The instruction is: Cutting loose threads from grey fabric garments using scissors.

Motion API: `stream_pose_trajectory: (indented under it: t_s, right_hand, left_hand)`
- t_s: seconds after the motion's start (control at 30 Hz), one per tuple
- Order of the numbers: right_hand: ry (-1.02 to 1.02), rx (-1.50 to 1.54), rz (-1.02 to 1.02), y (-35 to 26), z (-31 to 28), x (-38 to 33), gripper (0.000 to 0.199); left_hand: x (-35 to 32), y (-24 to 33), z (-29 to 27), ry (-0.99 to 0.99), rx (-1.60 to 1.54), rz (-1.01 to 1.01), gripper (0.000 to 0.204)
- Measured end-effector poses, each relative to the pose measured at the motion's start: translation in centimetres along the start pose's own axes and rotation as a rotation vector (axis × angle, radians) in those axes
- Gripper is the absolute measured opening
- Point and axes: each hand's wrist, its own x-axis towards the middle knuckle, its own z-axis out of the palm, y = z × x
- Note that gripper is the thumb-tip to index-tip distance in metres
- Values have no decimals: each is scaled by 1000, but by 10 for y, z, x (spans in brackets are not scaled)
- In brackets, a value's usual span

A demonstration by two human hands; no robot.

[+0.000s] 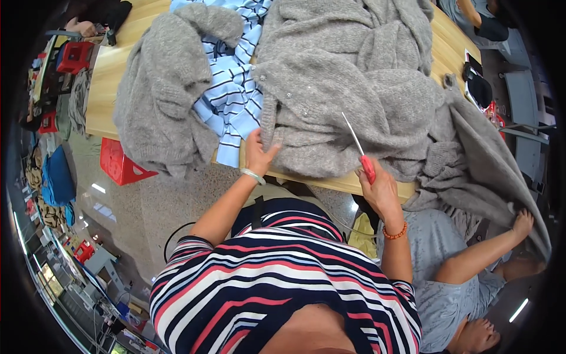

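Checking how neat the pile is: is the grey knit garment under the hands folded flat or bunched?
Bunched: the grey knit garment lies heaped in thick rumpled folds.

Heaped grey knitwear (348, 76) and a blue striped shirt (233, 88) covered nearly the whole wooden table (106, 76), leaving bare wood only along its left end. A neighbour's arm (483, 253) crowded the right side, while the floor (171, 200) beside a red stool (121, 162) on the left lay open.

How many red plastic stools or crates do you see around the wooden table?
4, maybe more hidden: one red plastic crate under the table's left edge, one red stool at upper left, a smaller one further left, one on the floor at lower left.
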Motion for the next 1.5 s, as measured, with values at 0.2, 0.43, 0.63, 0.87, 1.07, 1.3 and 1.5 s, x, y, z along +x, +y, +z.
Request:
stream_pose_trajectory:
  t_s: [0.2, 0.43, 0.63, 0.87, 1.07, 1.3, 1.5]
  right_hand:
    - [35, 35, -43, 2, 1, 5, 30]
    - [63, 10, -53, 2, 5, -9, 29]
    - [56, -23, -72, -21, 2, 6, 29]
    - [-35, -124, -57, -46, 11, 47, 28]
    - [-83, -148, -174, -58, 6, 52, 28]
    - [332, 195, -206, -23, 6, 28, 32]
    - [447, 119, -12, -14, -26, 39, 33]
  left_hand:
    - [36, 48, -21, -567, -221, -285, 33]
    - [139, 37, -8, -2, 100, 115, 37]
    - [170, 40, 20, -43, 236, 318, 55]
    - [183, 44, 40, -42, 354, 450, 66]
    - [195, 40, 32, -169, 379, 333, 51]
    - [146, 143, -41, -636, 597, 339, 38]
    - [116, 278, -172, -812, -453, 88, 35]
